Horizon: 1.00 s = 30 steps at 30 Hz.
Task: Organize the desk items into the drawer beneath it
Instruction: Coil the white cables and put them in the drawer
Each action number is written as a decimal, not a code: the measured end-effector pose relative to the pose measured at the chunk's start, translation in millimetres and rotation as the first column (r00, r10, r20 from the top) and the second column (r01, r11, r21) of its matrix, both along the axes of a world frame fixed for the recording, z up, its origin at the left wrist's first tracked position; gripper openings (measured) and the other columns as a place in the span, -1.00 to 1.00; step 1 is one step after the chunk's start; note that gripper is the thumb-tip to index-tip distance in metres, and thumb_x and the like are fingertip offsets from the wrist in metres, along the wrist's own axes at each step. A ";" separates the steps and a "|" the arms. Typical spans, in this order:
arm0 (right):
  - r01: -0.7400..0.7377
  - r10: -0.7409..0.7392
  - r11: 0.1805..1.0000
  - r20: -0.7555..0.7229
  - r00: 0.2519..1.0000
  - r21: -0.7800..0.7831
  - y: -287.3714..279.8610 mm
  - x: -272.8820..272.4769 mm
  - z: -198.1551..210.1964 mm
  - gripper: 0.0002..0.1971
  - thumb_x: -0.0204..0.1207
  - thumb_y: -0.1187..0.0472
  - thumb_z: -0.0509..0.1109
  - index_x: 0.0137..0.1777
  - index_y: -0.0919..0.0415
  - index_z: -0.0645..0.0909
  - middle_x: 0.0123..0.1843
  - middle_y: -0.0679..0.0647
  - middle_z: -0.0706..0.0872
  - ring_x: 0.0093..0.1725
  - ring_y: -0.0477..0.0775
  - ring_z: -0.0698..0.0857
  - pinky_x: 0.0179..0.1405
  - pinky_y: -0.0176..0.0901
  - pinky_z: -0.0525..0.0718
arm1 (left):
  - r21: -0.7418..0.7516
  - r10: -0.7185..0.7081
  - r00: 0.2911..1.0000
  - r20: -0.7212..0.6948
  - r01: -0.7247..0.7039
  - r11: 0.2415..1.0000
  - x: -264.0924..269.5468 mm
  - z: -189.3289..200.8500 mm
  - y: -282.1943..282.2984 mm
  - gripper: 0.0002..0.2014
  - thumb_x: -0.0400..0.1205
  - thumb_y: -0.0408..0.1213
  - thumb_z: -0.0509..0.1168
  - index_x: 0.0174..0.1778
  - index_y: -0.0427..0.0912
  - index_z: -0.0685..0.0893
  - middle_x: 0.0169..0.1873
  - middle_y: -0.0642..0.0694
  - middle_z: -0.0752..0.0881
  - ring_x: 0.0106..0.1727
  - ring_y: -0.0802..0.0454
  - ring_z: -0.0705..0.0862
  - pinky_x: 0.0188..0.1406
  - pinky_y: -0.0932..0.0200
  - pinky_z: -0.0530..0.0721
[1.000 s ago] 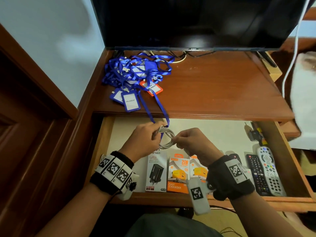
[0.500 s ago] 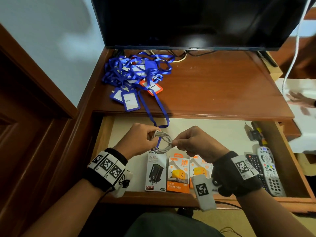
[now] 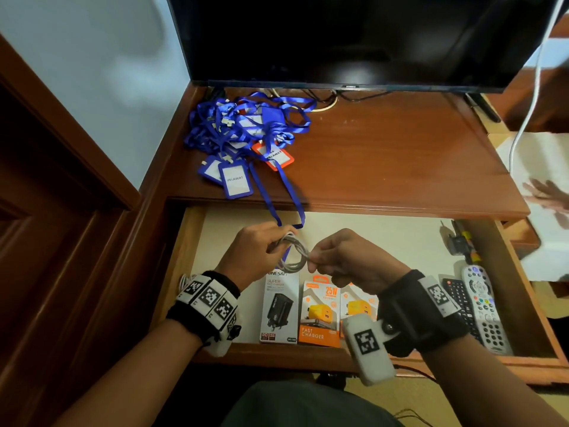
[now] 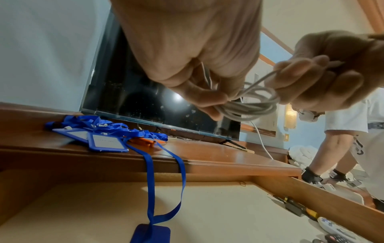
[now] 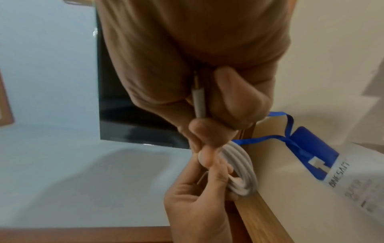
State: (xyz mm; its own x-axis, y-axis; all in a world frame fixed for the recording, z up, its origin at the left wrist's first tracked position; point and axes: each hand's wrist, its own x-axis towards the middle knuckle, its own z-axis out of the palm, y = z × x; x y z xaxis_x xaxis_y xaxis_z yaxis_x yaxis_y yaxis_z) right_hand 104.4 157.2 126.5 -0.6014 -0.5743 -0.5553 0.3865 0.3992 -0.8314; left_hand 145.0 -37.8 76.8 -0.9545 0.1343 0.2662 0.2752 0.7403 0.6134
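So both hands are up over the open drawer (image 3: 184, 257). Left hand (image 3: 255, 254) has its fingers curled round a coiled white cable (image 3: 292, 254), and the right hand (image 3: 348, 260) pinches the cable's plug end, which runs back into that palm in the right wrist view. Coil faces up, stretched left-right between them. Below sit charger boxes (image 3: 308, 309), remotes (image 3: 480, 306) at right. Blue lanyards (image 3: 246, 131) stay on the worktop (image 3: 385, 161), one strap dangling into the drawer.

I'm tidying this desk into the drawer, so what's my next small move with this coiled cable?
Probably tuck the loose end under and lay the coil in the drawer: both hands, left and right, hold the white cable coiled above its bare floor.
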 end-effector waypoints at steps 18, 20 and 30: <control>0.444 -0.445 0.894 -0.269 0.854 -0.070 -18.8 6.9 -48.8 -0.75 0.63 0.41 0.20 -0.19 0.48 0.67 -0.39 0.33 0.71 -0.45 0.18 0.70 -0.42 -0.10 0.72 | 0.387 0.385 0.887 0.253 -0.458 0.800 -3.7 13.4 32.8 -0.93 0.52 -0.31 0.45 -0.21 -0.07 0.82 -0.40 -0.10 0.78 -0.34 -0.11 0.72 -0.24 -0.09 0.75; 0.474 -0.496 0.863 -0.113 0.861 -0.175 -20.4 8.3 -42.3 -0.76 0.61 0.45 0.17 -0.10 0.55 0.67 -0.31 0.40 0.72 -0.38 0.27 0.73 -0.39 -0.11 0.75 | 0.457 0.394 0.868 0.303 -0.495 0.739 -2.4 16.9 35.9 -0.81 0.55 -0.34 0.43 -0.28 0.07 0.78 -0.37 -0.14 0.79 -0.45 0.01 0.67 -0.25 -0.07 0.76; 0.561 -0.597 0.753 0.002 0.802 -0.344 -26.6 6.0 -18.7 -0.84 0.49 0.46 0.41 -0.08 0.63 0.62 -0.23 0.43 0.71 -0.27 0.26 0.72 -0.36 -0.16 0.74 | 0.526 0.304 0.886 0.351 -0.455 0.719 -1.9 25.1 34.2 -0.88 0.64 -0.27 0.36 -0.03 0.01 0.79 -0.29 -0.09 0.78 -0.37 0.18 0.69 -0.33 0.22 0.70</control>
State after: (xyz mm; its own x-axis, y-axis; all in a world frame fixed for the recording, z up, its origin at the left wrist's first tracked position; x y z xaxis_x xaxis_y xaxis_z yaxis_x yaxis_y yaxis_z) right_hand 110.4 130.6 107.8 -0.9179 -0.2271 -0.3253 0.3647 -0.1601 -0.9173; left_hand 143.1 -3.6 101.8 -0.9312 -0.3599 -0.0580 -0.1495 0.2319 0.9612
